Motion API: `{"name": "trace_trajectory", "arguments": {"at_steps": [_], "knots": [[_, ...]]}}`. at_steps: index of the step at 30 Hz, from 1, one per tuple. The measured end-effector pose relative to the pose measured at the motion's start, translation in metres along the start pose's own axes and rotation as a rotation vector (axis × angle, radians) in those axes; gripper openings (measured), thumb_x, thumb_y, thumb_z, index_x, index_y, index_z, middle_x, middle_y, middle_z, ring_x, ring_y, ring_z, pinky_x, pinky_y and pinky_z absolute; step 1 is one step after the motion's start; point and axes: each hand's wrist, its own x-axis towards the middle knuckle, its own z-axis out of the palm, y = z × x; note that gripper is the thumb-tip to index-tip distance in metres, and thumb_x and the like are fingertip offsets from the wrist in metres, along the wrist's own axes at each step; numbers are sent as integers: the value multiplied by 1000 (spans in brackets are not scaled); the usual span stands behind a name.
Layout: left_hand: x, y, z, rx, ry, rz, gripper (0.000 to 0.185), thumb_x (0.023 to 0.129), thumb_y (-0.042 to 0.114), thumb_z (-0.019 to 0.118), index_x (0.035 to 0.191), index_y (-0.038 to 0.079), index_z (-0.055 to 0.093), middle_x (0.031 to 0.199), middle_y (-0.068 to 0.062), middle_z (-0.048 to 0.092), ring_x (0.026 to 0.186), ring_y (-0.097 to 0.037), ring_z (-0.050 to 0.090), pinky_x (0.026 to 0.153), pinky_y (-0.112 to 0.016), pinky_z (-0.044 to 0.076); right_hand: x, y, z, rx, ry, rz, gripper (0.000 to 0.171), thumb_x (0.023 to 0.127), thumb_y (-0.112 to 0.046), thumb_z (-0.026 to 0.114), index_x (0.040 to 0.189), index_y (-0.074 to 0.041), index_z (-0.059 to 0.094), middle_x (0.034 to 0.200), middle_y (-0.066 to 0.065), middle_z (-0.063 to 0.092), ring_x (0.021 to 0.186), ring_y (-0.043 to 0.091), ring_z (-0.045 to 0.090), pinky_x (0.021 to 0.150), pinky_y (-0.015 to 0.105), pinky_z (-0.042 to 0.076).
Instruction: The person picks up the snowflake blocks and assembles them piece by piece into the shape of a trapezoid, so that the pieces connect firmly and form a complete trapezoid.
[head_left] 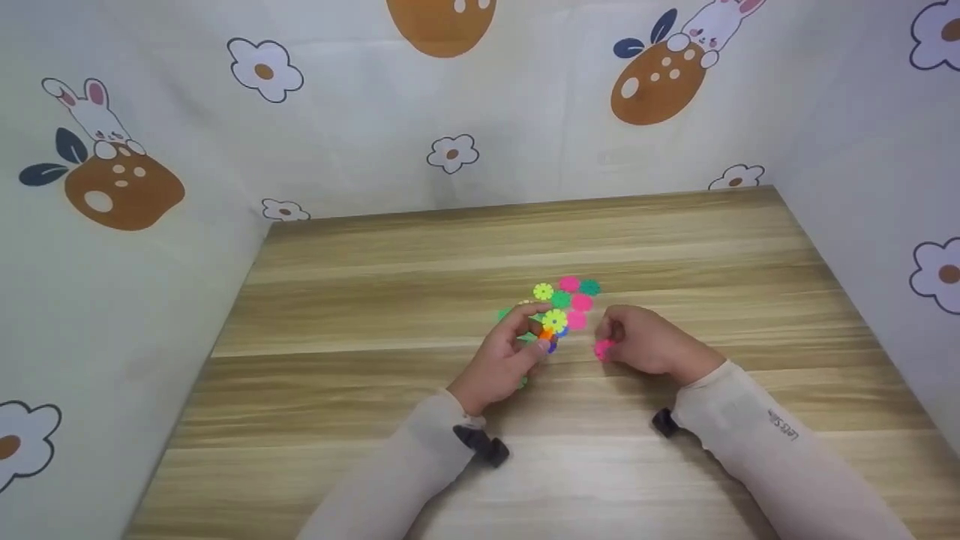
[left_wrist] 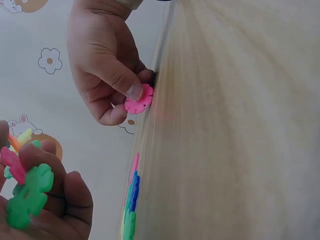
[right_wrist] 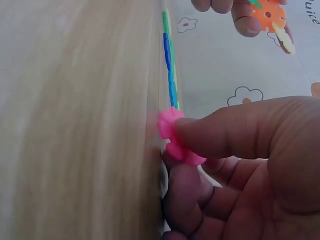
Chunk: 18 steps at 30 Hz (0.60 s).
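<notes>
Held up above the table, a joined cluster of flower-shaped plastic discs sits in my left hand (head_left: 495,365). Its yellow disc (head_left: 555,321) and orange disc (right_wrist: 268,14) show, and from the left wrist a green disc (left_wrist: 31,197) and a pink one (left_wrist: 12,165) come into sight. My right hand (head_left: 645,341) is to the right, low at the tabletop, and pinches a single pink disc (head_left: 602,349) between thumb and fingers. In the right wrist view the thumb lies across this pink disc (right_wrist: 171,124), covering part of it.
Several loose discs lie flat behind the left hand, among them a yellow one (head_left: 543,291), a pink one (head_left: 569,283) and a teal one (head_left: 590,287). Part of this group is hidden by the left hand. The wooden table (head_left: 360,300) meets a patterned cloth wall (head_left: 360,150) at the back.
</notes>
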Motion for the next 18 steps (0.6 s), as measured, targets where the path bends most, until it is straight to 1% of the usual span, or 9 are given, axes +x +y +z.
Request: {"name": "trace_trajectory", "arguments": {"at_steps": [2,5,7,10,12,14,18], "knots": [[0,1,0,3,-3,-22,45,96,4,53,135,25,49,101,-12,54,55,-33,45,50,-26,44,1,-3,2,107,15,-23,16,83,-3,69,95,-8,58,79,4,63,71,20,56,65,31,47],[0,1,0,-2,-8,-45,45,97,4,52,135,27,49,101,-13,55,60,-44,45,51,-26,45,-1,-10,3,306,67,-48,20,85,1,63,103,-8,60,80,9,64,71,28,61,63,34,52],[1,2,1,-10,-14,-52,44,97,5,52,135,29,49,102,-16,55,63,-50,44,52,-26,45,-3,-15,3,440,95,-80,25,86,3,59,109,-6,61,85,14,62,76,32,62,69,40,56],[1,1,0,-19,-23,-54,44,98,6,51,134,32,49,106,-23,55,68,-56,43,54,-27,46,-6,-22,2,592,111,-100,28,88,1,60,115,-5,62,97,17,61,88,34,63,80,47,55],[1,1,0,-21,-29,-50,44,99,7,51,136,31,48,108,-25,55,69,-57,43,54,-29,47,-8,-25,2,656,95,-104,31,88,0,63,119,-4,61,105,18,61,96,36,62,86,49,53],[1,0,-1,-29,-42,-36,44,99,6,50,139,25,46,109,-27,54,73,-58,47,55,-31,47,-8,-26,2,691,68,-105,35,88,-3,66,123,-3,59,112,17,60,104,39,60,90,45,51],[1,-1,-2,-42,-63,0,45,98,4,49,141,14,43,109,-27,53,88,-57,55,56,-34,47,-9,-27,1,727,11,-121,42,89,-8,68,127,1,55,119,17,60,112,43,56,92,38,51]]}}
